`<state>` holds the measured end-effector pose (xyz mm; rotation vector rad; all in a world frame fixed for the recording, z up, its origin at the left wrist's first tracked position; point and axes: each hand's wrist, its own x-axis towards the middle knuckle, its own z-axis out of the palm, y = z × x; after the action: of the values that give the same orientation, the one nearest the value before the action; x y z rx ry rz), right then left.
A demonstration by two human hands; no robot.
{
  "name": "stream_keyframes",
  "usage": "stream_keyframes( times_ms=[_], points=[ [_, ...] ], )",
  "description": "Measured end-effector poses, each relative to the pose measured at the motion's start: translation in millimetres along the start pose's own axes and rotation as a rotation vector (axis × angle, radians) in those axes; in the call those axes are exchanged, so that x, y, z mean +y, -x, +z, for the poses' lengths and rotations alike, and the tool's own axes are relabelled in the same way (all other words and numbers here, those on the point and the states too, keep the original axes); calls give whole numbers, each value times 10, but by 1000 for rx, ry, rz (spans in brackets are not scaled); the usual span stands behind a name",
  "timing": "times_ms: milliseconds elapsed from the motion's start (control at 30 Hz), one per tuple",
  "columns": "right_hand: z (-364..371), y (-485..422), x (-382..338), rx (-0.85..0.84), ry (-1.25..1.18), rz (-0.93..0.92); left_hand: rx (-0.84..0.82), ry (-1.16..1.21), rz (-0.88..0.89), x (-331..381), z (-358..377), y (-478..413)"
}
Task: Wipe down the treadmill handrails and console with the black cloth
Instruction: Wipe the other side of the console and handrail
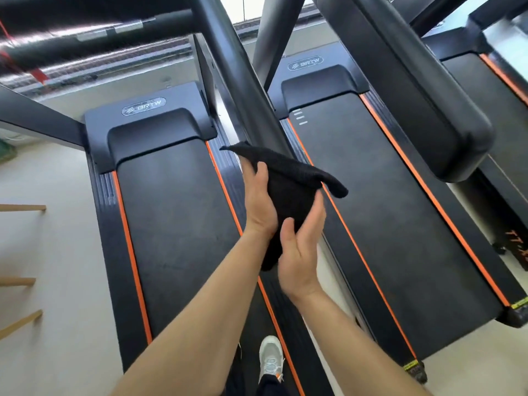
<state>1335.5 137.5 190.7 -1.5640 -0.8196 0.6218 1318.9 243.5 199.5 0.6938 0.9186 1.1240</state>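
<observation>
Left forearm (pixel 200 310) & right forearm (pixel 357 338) come up from the bottom edge, closest to the lens, and meet mid-frame.

Left hand (pixel 258 201): thumb (pixel 261 171) is hooked over the front of a black knit-textured cloth (pixel 288 181). Its fingers are hidden behind the fabric, so it's gripping the cloth's left side. Right hand (pixel 300 252): fingers (pixel 318 207) are fairly straight, not curled, motion-blurred, and lie along the cloth's right side. Its thumb is spread apart from them & rests on the cloth's lower front.

Cloth is bunched btw the two palms in mid-air. One corner pokes up-left, another flops over to the right, and the bottom end hangs behind the right palm.

Cloth's upper corner sits just in front of a dark grey diag. handrail bar (pixel 245 87), which runs up btw two machines; can't tell if they touch. Below-left is the left treadmill's black belt (pixel 177 224) w/ orange edge stripes. Below-right is the right treadmill's black belt (pixel 385 210), same stripes. Both grey motor covers carry a "BRTW" badge. A wide dark rounded-end rail (pixel 423 104) juts over the right belt, well apart from the hands.

White sneaker (pixel 270 358) shows btw the forearms at the bottom. Pale floor (pixel 51 238) spreads left, w/ light wooden bars (pixel 23 207) at that edge.
</observation>
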Motion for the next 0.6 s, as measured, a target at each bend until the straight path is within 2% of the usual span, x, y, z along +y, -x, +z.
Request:
stream_keyframes(
  times_ms=[100,167,233,333,400,433,533,600],
  points=[
    [63,33,-62,2,4,-1,31,85,-99,-142,-58,-5],
    [8,-166,-67,14,-93,39,95,105,-225,-235,-62,139],
    [-102,-446,-12,-43,-241,78,218,97,-241,-290,-2,343],
    [-173,-824,36,-213,-449,254,208,5,-217,-338,38,673],
    [-174,-888,70,-253,-483,349,122,-169,-73,-368,34,760],
    [-176,-858,80,-233,-469,362,91,-229,8,-345,38,750],
    [-137,-559,93,8,-404,438,68,-333,208,-214,91,587],
    [-88,-317,116,120,-393,430,80,-330,217,-189,63,409]
  ],
)
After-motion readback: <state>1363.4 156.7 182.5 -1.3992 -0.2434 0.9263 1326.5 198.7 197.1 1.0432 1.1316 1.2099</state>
